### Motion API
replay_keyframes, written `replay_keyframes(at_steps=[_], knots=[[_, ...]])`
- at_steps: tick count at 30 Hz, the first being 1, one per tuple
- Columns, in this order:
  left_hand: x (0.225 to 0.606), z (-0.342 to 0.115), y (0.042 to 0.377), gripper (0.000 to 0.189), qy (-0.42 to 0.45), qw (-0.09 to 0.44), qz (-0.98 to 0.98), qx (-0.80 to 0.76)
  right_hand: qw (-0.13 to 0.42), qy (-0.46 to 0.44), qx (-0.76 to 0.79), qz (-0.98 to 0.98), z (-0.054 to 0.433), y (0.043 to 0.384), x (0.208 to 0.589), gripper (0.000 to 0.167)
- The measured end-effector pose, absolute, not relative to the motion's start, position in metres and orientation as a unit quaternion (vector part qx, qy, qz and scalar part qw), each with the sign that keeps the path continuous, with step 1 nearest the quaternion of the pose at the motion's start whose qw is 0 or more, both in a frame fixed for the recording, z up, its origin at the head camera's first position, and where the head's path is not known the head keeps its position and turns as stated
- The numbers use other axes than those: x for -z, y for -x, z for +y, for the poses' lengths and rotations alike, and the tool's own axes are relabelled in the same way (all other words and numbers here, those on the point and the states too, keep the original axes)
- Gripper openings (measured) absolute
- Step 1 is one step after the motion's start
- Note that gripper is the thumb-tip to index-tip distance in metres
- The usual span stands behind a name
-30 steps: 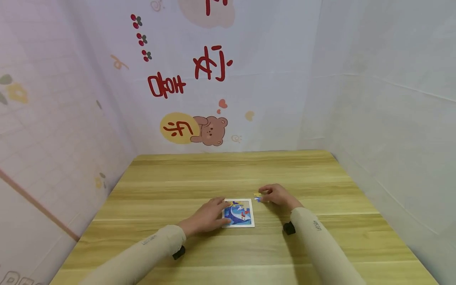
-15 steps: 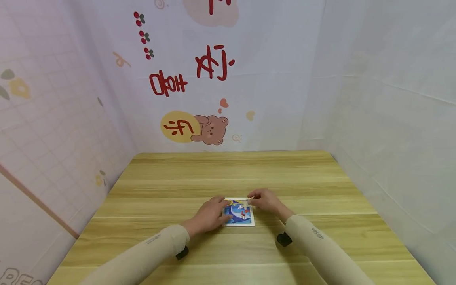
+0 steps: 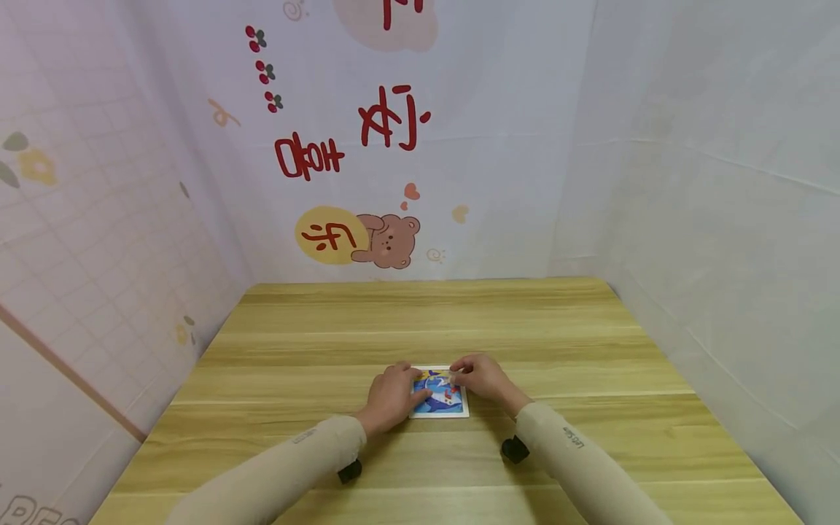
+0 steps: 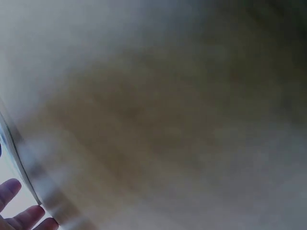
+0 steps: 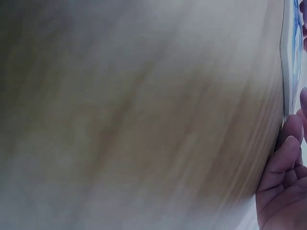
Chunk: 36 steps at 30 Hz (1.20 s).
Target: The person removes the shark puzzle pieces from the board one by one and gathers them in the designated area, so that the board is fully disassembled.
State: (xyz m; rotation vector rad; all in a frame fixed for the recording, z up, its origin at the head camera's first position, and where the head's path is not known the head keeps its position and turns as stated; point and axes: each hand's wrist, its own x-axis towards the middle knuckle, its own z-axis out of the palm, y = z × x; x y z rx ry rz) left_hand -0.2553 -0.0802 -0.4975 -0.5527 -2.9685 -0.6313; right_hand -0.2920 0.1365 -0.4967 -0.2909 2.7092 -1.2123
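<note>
A small square jigsaw puzzle (image 3: 438, 405) with a white border and a blue whale picture lies flat on the table. From the left side my left hand (image 3: 391, 397) rests on it, fingers at the upper left edge and thumb over the picture. My right hand (image 3: 485, 378) is at the upper right corner, pinching a puzzle piece (image 3: 453, 378) against the picture; its fingers largely hide the piece. In the right wrist view, curled fingers of the right hand (image 5: 285, 175) sit by the puzzle's white edge (image 5: 289, 62). Fingertips of the left hand (image 4: 26, 215) show in the left wrist view.
The wood-grain table (image 3: 420, 321) extends around the puzzle on all sides. A white printed cloth wall (image 3: 499, 146) stands behind it, with further cloth walls at left and right. Black wrist cameras hang under both sleeves.
My right hand has carried the piece from the table right of the puzzle leftward onto its upper right corner. The left hand has shifted slightly, its thumb moving farther onto the picture.
</note>
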Motion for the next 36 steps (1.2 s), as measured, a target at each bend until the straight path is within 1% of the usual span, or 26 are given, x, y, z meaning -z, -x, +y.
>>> replay_keyframes(at_steps=[3, 12, 21, 25, 29, 36], knots=[[0.5001, -0.0793, 0.255, 0.045, 0.169, 0.032, -0.965, 0.199, 0.064, 0.102, 0.395, 0.911, 0.1355, 0.2912, 0.4972, 0.012], [0.5001, -0.073, 0.255, 0.041, 0.144, 0.036, -0.972, 0.183, 0.061, 0.101, 0.378, 0.918, 0.1332, 0.288, 0.4967, 0.009], [0.4973, -0.0714, 0.2549, 0.038, 0.142, 0.027, -0.973, 0.178, 0.051, 0.107, 0.361, 0.925, 0.1292, 0.2875, 0.4951, 0.006], [0.4954, -0.0701, 0.2542, 0.037, 0.148, 0.033, -0.973, 0.174, 0.048, 0.108, 0.354, 0.928, 0.1293, 0.2882, 0.4945, 0.005], [0.4958, -0.0702, 0.254, 0.037, 0.153, 0.038, -0.973, 0.168, 0.054, 0.101, 0.366, 0.923, 0.1291, 0.2878, 0.4936, 0.004], [0.4995, -0.0714, 0.2551, 0.038, 0.146, 0.032, -0.976, 0.161, 0.076, 0.077, 0.422, 0.9, 0.1264, 0.2871, 0.4915, 0.007]])
